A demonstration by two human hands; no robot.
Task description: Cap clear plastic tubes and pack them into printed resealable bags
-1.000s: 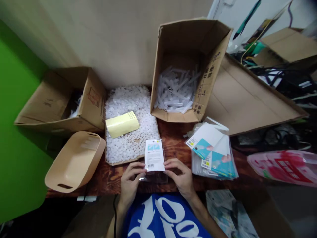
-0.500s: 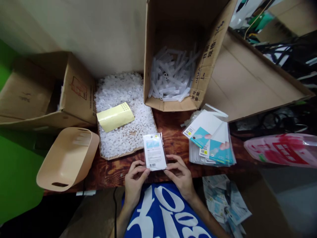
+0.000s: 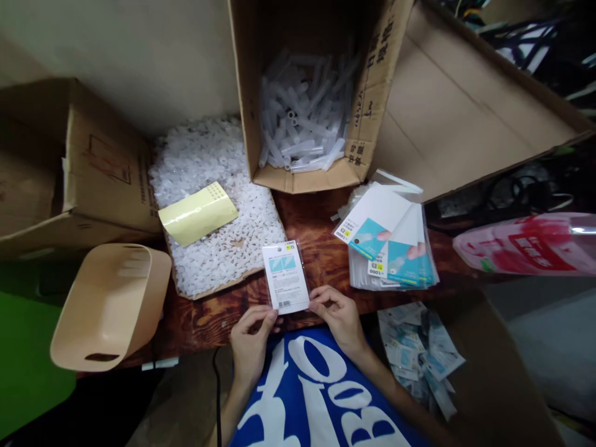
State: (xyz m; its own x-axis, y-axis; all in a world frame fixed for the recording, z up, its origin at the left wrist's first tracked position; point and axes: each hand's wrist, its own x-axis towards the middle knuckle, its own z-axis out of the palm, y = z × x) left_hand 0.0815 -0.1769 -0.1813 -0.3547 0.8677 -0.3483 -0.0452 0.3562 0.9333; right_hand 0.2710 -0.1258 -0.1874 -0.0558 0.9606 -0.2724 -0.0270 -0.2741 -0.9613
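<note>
Packet (image 3: 286, 276) pinched at both lower corners!

And here it is, front and centre: the packet at the bench's (image 3: 298, 217) near edge, printed face towards the camera, barcode at the bottom, yellow mark up top! The left hand (image 3: 261, 332) pinches its lower left corner between thumb and forefinger; the right hand (image 3: 328, 310) nips the lower right edge, other fingers curled. Whether the packet touches the wood, I cannot tell.

Just beyond it, white bits (image 3: 205, 267) cover a cardboard base, a yellow sheet (image 3: 198, 214) lying slantwise on top. Out left, a beige basket (image 3: 109, 310), tilted by the look of it, and behind that an open carton (image 3: 112, 167).

Up top, a second box (image 3: 310, 180) gapes this way, loaded with clear tubes (image 3: 302, 133) (a proper jumble, that!). To the right, a fanned stack of cards (image 3: 405, 257), blue and white, then a pink bag (image 3: 526, 242) lying on its side. Down below the bench, more packets (image 3: 414, 357) lie in a loose pile.
</note>
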